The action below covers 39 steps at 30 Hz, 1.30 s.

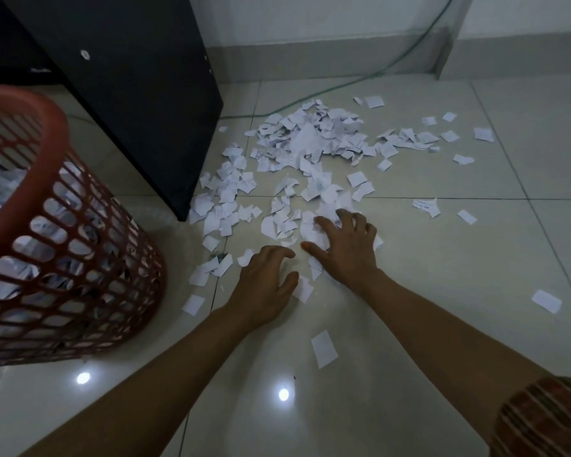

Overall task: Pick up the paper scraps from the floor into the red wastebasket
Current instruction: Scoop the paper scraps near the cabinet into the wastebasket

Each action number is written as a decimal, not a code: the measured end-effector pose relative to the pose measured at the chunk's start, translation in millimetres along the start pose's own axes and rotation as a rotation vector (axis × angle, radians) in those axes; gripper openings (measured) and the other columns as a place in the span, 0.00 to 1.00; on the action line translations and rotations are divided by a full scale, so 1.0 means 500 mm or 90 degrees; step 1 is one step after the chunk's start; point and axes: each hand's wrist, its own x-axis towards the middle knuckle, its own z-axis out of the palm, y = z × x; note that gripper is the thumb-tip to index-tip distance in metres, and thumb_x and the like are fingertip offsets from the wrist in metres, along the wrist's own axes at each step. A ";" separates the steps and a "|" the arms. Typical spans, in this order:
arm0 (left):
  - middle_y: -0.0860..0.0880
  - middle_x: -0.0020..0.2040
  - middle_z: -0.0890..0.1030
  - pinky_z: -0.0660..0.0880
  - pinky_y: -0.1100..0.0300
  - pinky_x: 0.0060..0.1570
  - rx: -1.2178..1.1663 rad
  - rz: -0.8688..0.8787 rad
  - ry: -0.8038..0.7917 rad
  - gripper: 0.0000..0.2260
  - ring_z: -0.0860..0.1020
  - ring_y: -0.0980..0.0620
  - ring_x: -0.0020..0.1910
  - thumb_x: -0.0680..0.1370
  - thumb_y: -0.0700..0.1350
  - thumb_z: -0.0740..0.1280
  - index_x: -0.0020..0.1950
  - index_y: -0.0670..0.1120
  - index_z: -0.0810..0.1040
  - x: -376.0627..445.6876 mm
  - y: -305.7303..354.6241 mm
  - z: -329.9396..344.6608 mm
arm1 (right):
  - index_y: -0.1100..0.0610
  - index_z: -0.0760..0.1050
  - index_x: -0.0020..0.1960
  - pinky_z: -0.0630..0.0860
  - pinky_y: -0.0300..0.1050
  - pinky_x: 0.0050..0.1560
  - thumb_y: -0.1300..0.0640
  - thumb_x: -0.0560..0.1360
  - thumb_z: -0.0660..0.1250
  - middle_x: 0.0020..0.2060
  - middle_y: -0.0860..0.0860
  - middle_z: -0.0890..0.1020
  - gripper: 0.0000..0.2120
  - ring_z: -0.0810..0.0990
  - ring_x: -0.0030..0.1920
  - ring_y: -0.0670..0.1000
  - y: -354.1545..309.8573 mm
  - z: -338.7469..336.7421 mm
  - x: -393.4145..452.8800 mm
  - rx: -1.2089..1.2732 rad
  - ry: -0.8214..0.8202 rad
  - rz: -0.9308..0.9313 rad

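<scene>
Paper scraps (305, 150) strewn on tiled floor (442, 258), thickest heap far ahead near wall, thinner band trailing back toward me. My right hand (346, 245) nearer, fingers spread and bent, raking on near scraps, nothing gripped yet. My left hand (264, 275) just beside, clawed loosely over floor, holding nothing. Red wastebasket (47, 225) left of both hands, already part filled.

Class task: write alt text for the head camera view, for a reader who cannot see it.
Two bare hands, the left hand and right hand, reach into white paper scraps strewn across a tiled floor. A red wastebasket, partly filled with paper, stands at left beside a black cabinet.
</scene>
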 end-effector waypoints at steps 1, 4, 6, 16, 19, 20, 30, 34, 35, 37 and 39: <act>0.49 0.63 0.73 0.69 0.53 0.63 -0.020 -0.011 0.006 0.14 0.71 0.50 0.62 0.79 0.48 0.64 0.64 0.48 0.72 -0.003 -0.003 0.000 | 0.45 0.74 0.64 0.65 0.55 0.55 0.31 0.74 0.58 0.62 0.56 0.73 0.26 0.69 0.60 0.62 -0.003 0.000 -0.005 -0.002 0.048 -0.026; 0.50 0.62 0.73 0.68 0.59 0.62 -0.070 -0.038 0.022 0.13 0.71 0.52 0.61 0.80 0.46 0.64 0.64 0.48 0.72 -0.010 -0.008 0.001 | 0.52 0.78 0.55 0.68 0.48 0.41 0.41 0.77 0.63 0.48 0.55 0.76 0.16 0.71 0.46 0.58 -0.005 -0.006 -0.017 0.045 0.103 -0.096; 0.50 0.61 0.74 0.67 0.62 0.61 -0.101 -0.043 0.037 0.12 0.71 0.52 0.61 0.80 0.44 0.63 0.64 0.47 0.72 -0.010 -0.005 0.001 | 0.57 0.77 0.51 0.69 0.46 0.37 0.47 0.77 0.65 0.43 0.57 0.76 0.13 0.73 0.43 0.58 -0.003 -0.010 -0.028 0.102 0.087 -0.107; 0.53 0.63 0.75 0.71 0.57 0.58 -0.435 -0.266 0.100 0.14 0.74 0.52 0.60 0.81 0.55 0.59 0.65 0.54 0.72 0.017 0.080 -0.014 | 0.61 0.76 0.42 0.63 0.42 0.35 0.56 0.70 0.69 0.34 0.57 0.78 0.08 0.74 0.33 0.55 -0.024 -0.061 -0.077 0.325 0.065 -0.095; 0.49 0.59 0.79 0.75 0.50 0.58 -0.714 -0.417 0.071 0.18 0.78 0.46 0.58 0.78 0.63 0.58 0.59 0.53 0.77 0.028 0.102 -0.026 | 0.60 0.77 0.42 0.66 0.36 0.36 0.56 0.69 0.71 0.35 0.55 0.80 0.08 0.72 0.33 0.48 -0.073 -0.101 -0.091 0.419 0.107 -0.127; 0.47 0.60 0.80 0.74 0.48 0.59 -0.792 -0.452 0.037 0.23 0.78 0.44 0.59 0.76 0.66 0.59 0.60 0.52 0.78 0.032 0.103 -0.028 | 0.60 0.78 0.42 0.67 0.33 0.37 0.55 0.69 0.71 0.36 0.54 0.80 0.08 0.72 0.34 0.45 -0.088 -0.111 -0.094 0.439 0.112 -0.144; 0.45 0.47 0.84 0.78 0.58 0.47 -0.913 -0.430 -0.167 0.31 0.82 0.49 0.48 0.77 0.67 0.55 0.61 0.44 0.80 0.034 0.106 -0.070 | 0.58 0.73 0.49 0.63 0.44 0.44 0.50 0.77 0.57 0.43 0.51 0.74 0.12 0.65 0.44 0.46 -0.155 -0.158 -0.093 0.311 0.110 -0.263; 0.46 0.46 0.84 0.78 0.58 0.42 -0.895 -0.441 -0.173 0.28 0.82 0.49 0.45 0.80 0.64 0.53 0.60 0.45 0.80 0.027 0.095 -0.072 | 0.55 0.73 0.54 0.64 0.52 0.54 0.43 0.78 0.50 0.52 0.52 0.74 0.20 0.68 0.53 0.53 -0.161 -0.152 -0.099 0.124 0.121 -0.217; 0.45 0.47 0.84 0.78 0.58 0.42 -0.885 -0.442 -0.168 0.28 0.82 0.49 0.46 0.80 0.64 0.52 0.60 0.45 0.80 0.026 0.092 -0.069 | 0.55 0.72 0.56 0.63 0.54 0.58 0.42 0.79 0.48 0.56 0.52 0.74 0.21 0.69 0.57 0.54 -0.160 -0.148 -0.100 0.109 0.105 -0.208; 0.45 0.48 0.85 0.78 0.59 0.42 -0.878 -0.444 -0.143 0.25 0.83 0.49 0.46 0.81 0.61 0.53 0.58 0.45 0.81 0.023 0.091 -0.065 | 0.54 0.71 0.61 0.60 0.57 0.64 0.42 0.79 0.45 0.63 0.52 0.72 0.24 0.66 0.65 0.56 -0.159 -0.140 -0.100 0.084 0.060 -0.200; 0.44 0.52 0.84 0.78 0.59 0.45 -0.894 -0.433 -0.111 0.23 0.83 0.49 0.49 0.82 0.59 0.53 0.59 0.45 0.80 0.022 0.090 -0.060 | 0.52 0.68 0.67 0.54 0.60 0.69 0.43 0.80 0.43 0.69 0.51 0.69 0.25 0.61 0.71 0.56 -0.160 -0.131 -0.103 0.071 0.032 -0.200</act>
